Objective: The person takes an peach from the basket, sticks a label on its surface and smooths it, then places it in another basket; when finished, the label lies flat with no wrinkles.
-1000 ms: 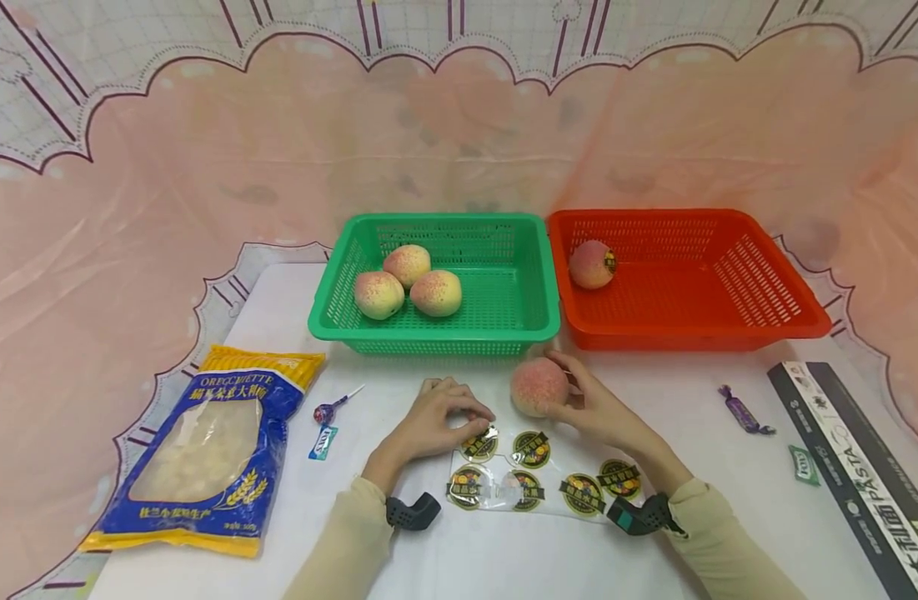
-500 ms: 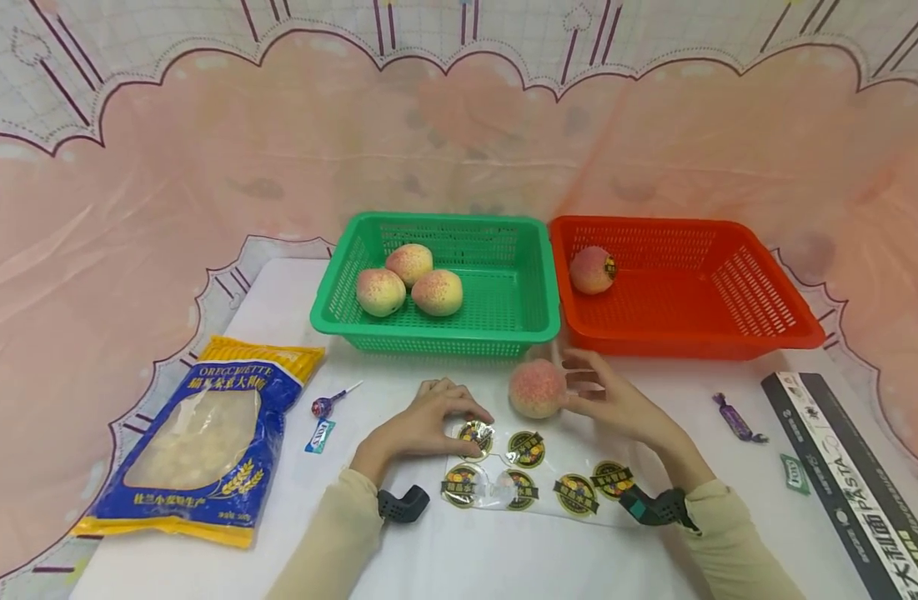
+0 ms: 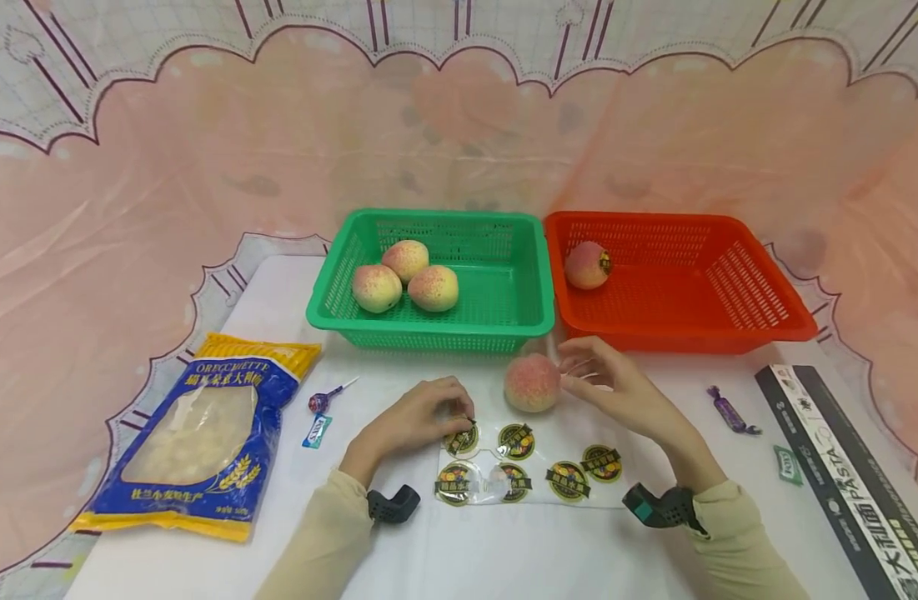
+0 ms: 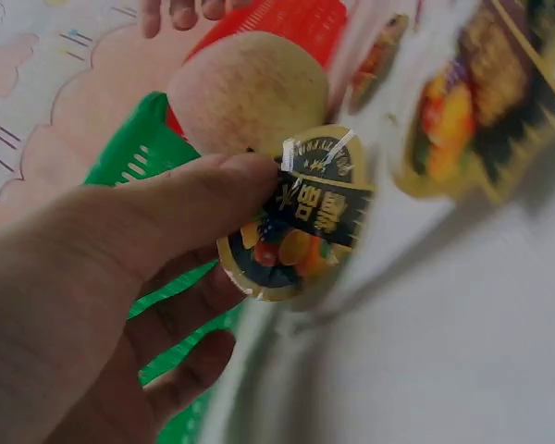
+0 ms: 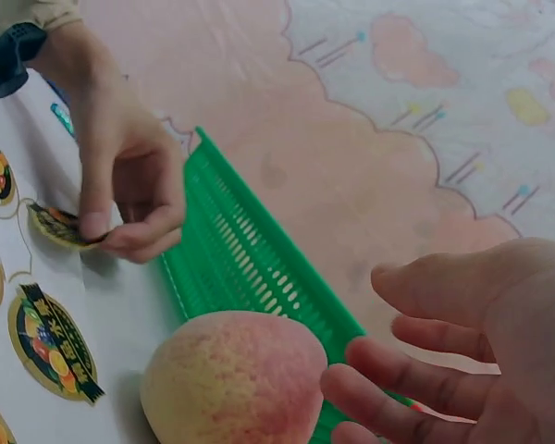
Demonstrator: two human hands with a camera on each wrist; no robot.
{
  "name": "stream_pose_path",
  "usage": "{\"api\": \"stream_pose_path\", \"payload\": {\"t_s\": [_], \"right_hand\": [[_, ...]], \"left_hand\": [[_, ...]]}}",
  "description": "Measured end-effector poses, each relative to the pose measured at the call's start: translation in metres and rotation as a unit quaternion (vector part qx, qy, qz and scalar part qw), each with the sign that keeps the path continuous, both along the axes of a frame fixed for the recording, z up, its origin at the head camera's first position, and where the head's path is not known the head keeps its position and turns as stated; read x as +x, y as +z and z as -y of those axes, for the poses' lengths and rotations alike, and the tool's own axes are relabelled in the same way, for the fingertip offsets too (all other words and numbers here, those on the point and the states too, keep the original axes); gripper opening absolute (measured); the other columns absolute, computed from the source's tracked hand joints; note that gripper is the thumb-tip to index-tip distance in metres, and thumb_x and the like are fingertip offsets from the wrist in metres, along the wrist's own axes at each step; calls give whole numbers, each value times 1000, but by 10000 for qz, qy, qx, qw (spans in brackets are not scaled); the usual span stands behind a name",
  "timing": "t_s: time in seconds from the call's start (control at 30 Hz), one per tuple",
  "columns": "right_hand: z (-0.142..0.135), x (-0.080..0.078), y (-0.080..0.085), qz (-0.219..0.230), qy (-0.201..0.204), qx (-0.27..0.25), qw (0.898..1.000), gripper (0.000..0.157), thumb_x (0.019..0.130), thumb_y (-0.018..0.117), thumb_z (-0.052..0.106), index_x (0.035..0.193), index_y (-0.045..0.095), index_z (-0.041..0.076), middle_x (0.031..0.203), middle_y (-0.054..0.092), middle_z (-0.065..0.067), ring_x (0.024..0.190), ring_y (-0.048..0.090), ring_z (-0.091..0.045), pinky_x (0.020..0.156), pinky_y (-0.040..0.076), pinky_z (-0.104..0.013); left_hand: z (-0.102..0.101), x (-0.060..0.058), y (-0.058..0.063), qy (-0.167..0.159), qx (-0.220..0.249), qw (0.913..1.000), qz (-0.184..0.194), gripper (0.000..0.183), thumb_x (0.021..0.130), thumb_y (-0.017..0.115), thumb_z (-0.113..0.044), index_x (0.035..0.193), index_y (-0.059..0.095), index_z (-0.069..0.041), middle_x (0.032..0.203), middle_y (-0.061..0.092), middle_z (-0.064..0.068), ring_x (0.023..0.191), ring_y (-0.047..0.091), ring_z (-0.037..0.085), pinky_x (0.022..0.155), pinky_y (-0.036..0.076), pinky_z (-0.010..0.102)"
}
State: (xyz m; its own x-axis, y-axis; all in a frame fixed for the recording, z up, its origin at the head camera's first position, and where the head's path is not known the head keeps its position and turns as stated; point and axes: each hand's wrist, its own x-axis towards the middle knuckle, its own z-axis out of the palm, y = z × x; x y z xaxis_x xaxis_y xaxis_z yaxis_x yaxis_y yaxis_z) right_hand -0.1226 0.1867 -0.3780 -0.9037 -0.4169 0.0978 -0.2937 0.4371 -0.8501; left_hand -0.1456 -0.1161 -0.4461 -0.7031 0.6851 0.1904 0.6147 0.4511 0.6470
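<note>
Between thumb and finger my left hand [image 3: 426,414] pinches the edge of a round black-and-gold sticker [image 4: 301,217]. In the right wrist view that sticker tilts up at the corner of the clear sticker sheet [image 3: 534,492]; how much still clings is unclear. Several more stickers [image 5: 54,342] lie flat on the sheet. A pink-yellow peach [image 3: 532,383] rests on the table just beyond the sheet. Beside it my right hand [image 3: 629,387] is open with fingers spread, its fingertips close to the fruit's right side; contact cannot be told.
A green basket [image 3: 428,333] holds three peaches; a red basket [image 3: 676,340] holds one stickered peach [image 3: 587,265]. On the left lie a pasta bag [image 3: 188,442], a lollipop [image 3: 319,402] and a small packet [image 3: 317,432]. On the right are a purple candy [image 3: 730,412], green packet [image 3: 788,464] and pasta box [image 3: 841,483].
My right hand has let go of the peach and drawn slightly to the right. The left hand's fingers have closed onto the corner sticker's edge.
</note>
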Motion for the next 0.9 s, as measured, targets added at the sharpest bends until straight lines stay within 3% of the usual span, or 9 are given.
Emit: {"api": "stream_pose_path", "payload": {"t_s": [0.13,0.23,0.37,0.47,0.6,0.73,0.9], "right_hand": [[7,3,2,-119,195,175,9996,27,85,59,25,110,54,16,97,60,3,90,56,-12,84,46,-26],[13,6,0,-135,360,278,9989,23,85,58,27,106,56,18,95,61,7,89,57,-10,83,46,-27],[22,10,-4,-152,529,449,9975,22,84,58,32,103,56,20,92,60,10,87,57,-7,80,47,-27],[26,11,-7,-138,612,588,9963,21,84,57,36,102,55,24,90,59,12,85,56,-6,77,47,-27],[27,11,-10,-32,578,644,9962,14,86,55,38,93,55,27,81,59,7,78,55,-8,73,47,-27],[25,8,-12,22,530,521,9972,15,87,54,34,83,55,21,71,56,1,66,53,-12,63,47,-25],[20,3,-16,3,479,557,9973,18,87,54,32,75,55,18,65,51,3,60,48,-10,55,42,-22]], "left_hand": [[-1,0,18,-200,445,9982,359,9,80,65,-25,84,57,-26,81,58,-15,76,51,2,71,46,24],[-6,1,32,-252,772,9959,393,8,80,65,-26,85,58,-25,81,59,-13,77,54,3,73,47,26],[-20,4,45,-35,1306,9893,654,10,81,63,-26,88,58,-22,84,61,-9,77,59,4,73,49,26],[-37,9,55,245,1830,9756,1190,11,82,62,-21,91,58,-16,89,61,-2,76,63,10,71,51,28],[-57,16,65,585,2503,9477,1893,14,83,61,-14,94,56,-7,94,61,7,79,65,18,69,51,31],[-69,17,61,876,2541,9421,2007,17,83,62,-15,97,56,-6,94,62,9,83,63,18,70,51,28],[-74,12,43,992,2026,9558,1886,23,82,63,-25,102,59,-15,90,63,2,79,60,11,71,50,25]]}}
